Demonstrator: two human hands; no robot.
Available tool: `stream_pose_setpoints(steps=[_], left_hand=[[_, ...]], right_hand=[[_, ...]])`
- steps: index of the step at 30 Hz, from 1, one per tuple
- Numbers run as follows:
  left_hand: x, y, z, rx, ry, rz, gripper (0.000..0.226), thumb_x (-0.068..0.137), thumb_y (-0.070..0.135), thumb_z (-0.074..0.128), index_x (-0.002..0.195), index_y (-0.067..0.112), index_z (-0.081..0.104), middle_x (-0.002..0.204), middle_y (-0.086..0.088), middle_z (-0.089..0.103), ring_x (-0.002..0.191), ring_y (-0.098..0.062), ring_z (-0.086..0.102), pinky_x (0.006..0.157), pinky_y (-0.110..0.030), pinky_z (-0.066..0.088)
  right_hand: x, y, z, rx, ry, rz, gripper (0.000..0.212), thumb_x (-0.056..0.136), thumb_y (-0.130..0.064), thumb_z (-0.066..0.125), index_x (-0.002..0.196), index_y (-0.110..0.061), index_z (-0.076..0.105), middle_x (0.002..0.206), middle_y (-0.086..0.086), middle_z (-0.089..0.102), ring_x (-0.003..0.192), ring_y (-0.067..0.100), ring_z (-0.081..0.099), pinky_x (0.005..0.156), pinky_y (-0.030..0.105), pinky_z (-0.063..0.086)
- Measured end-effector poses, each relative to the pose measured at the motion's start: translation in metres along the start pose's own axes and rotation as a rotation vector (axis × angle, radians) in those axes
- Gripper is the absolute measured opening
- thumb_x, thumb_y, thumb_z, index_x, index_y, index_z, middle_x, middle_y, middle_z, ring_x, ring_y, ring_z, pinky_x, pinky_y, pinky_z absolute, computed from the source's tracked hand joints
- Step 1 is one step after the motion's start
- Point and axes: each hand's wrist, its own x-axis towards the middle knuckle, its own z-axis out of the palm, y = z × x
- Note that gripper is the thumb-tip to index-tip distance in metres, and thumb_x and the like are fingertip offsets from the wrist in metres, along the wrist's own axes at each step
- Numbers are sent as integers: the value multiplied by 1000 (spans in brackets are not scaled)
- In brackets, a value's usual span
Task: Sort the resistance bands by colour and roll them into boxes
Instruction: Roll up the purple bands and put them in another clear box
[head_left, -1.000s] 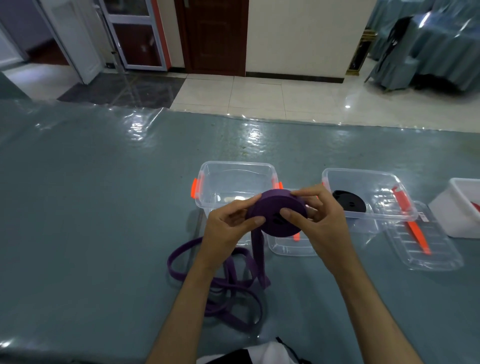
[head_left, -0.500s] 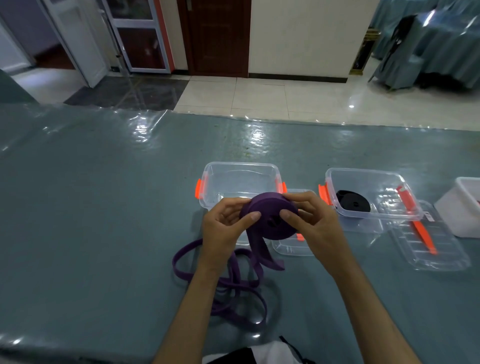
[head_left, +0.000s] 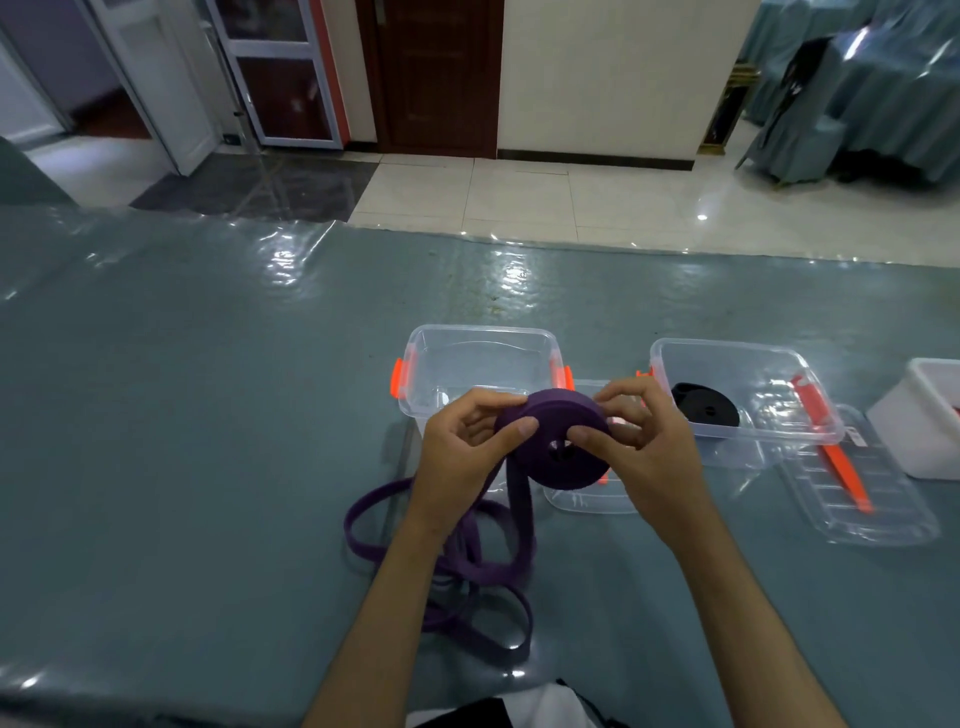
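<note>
A purple resistance band roll (head_left: 563, 462) is held above the table, partly wound. My left hand (head_left: 462, 457) grips its left side, thumb on the face of the roll. My right hand (head_left: 641, 447) pinches its right side, thumb near the centre hole. The loose purple tail (head_left: 467, 561) hangs down and lies in loops on the table beneath my left forearm. Behind the roll stands a clear box (head_left: 480, 345) with orange latches, nothing visible inside. A second clear box (head_left: 779, 410) to the right holds a rolled black band (head_left: 704, 405).
A clear lid (head_left: 587, 501) lies under my hands. Another lid (head_left: 862, 499) with an orange strip (head_left: 841, 467) lies by the right box. A white box (head_left: 930, 415) sits at the right edge. The table (head_left: 182, 415) has a glossy teal cover.
Both hands have turned the roll a little, taking in more band; the loose loops on the table have shifted slightly. The boxes have not moved.
</note>
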Motion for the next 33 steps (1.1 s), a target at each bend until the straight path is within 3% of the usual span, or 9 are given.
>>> stream_pose_setpoints(steps=[4, 8, 13, 16, 21, 26, 30, 33], left_hand=[[1, 0, -6, 4, -109, -35, 45, 91, 5, 81, 130, 25, 74, 127, -1, 77, 116, -25, 74, 98, -30, 59], [3, 4, -7, 31, -94, 28, 41, 88, 8, 84, 127, 19, 75, 122, -2, 78, 115, -24, 75, 98, -26, 58], [-1, 8, 6, -76, -52, 6, 41, 88, 2, 83, 117, 30, 78, 118, -3, 80, 113, -22, 76, 96, -29, 60], [3, 10, 3, -108, -54, -13, 45, 85, -3, 83, 121, 24, 79, 121, -6, 79, 112, -25, 77, 94, -27, 61], [2, 8, 1, -46, 43, -43, 50, 78, 4, 91, 123, 18, 74, 104, -8, 82, 99, -26, 79, 90, -31, 63], [1, 5, -2, -22, 71, -45, 47, 77, 9, 93, 118, 21, 74, 105, -7, 82, 99, -25, 79, 87, -26, 62], [0, 6, -5, 51, -15, -47, 44, 76, 22, 95, 115, 28, 77, 109, -2, 81, 103, -23, 79, 89, -31, 63], [-2, 4, -3, 105, -57, -56, 44, 76, 23, 95, 116, 28, 77, 111, 1, 81, 104, -22, 78, 91, -33, 64]], right_hand=[[0, -3, 0, -8, 12, -87, 37, 76, -21, 86, 110, -22, 71, 103, 10, 75, 94, 26, 79, 77, 40, 66], [2, -8, -1, -23, -44, -24, 38, 72, -23, 88, 99, -21, 60, 99, 7, 76, 90, 29, 78, 75, 47, 66], [2, -15, 2, 72, -4, -94, 35, 78, -20, 85, 107, -31, 69, 99, 10, 79, 86, 28, 79, 68, 33, 65], [1, -12, 5, 90, 21, -92, 30, 79, -21, 82, 108, -19, 73, 105, 13, 77, 96, 28, 78, 78, 36, 65], [2, -3, 3, 44, -21, -83, 28, 86, -19, 75, 110, -8, 68, 106, 8, 79, 102, 26, 77, 86, 39, 64], [4, 5, -3, -25, -177, -86, 31, 96, -21, 74, 127, -26, 71, 110, 2, 76, 98, 26, 76, 80, 33, 64], [4, 10, -6, -121, -274, -9, 33, 83, -38, 85, 107, -40, 62, 105, -5, 75, 91, 23, 77, 71, 30, 63], [4, 16, -8, -185, -320, -16, 41, 86, -30, 86, 113, -44, 59, 101, -9, 77, 87, 19, 77, 69, 25, 60]])
